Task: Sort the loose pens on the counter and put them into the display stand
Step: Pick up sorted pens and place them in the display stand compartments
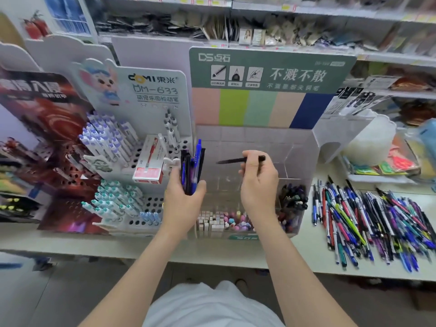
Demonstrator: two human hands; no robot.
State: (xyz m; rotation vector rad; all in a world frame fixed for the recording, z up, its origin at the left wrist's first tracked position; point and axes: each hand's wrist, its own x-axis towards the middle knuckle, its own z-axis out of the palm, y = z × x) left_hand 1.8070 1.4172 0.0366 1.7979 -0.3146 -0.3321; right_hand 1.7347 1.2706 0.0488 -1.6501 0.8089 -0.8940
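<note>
Clear acrylic forms the display stand (304, 147) directly beyond both my hands. Its inner dividers are hard to trace through the glare, and the small pale and pink items in the front cells below my right wrist are too blurred to identify.

My right hand (258, 180) pinches a black pen (232, 160) between thumb and curled fingers, above the stand's open middle cells. The pen's long axis lies nearly level. Its narrow end points left toward my other hand, its blunt end projects just right of my thumb, and my fingers cover the middle of the barrel.

My left hand (184, 192) is clamped on a bundle of pens (192, 166), blue and black, standing upright. Their lower ends are hidden in my palm, and I cannot count them.

The loose pens (377, 223) lie heaped well to the right of my right hand on the pale tabletop (309, 256), the heap running up to the frame's edge. Stocked shop shelves (306, 10) rise behind the stand, their contents blurred.
</note>
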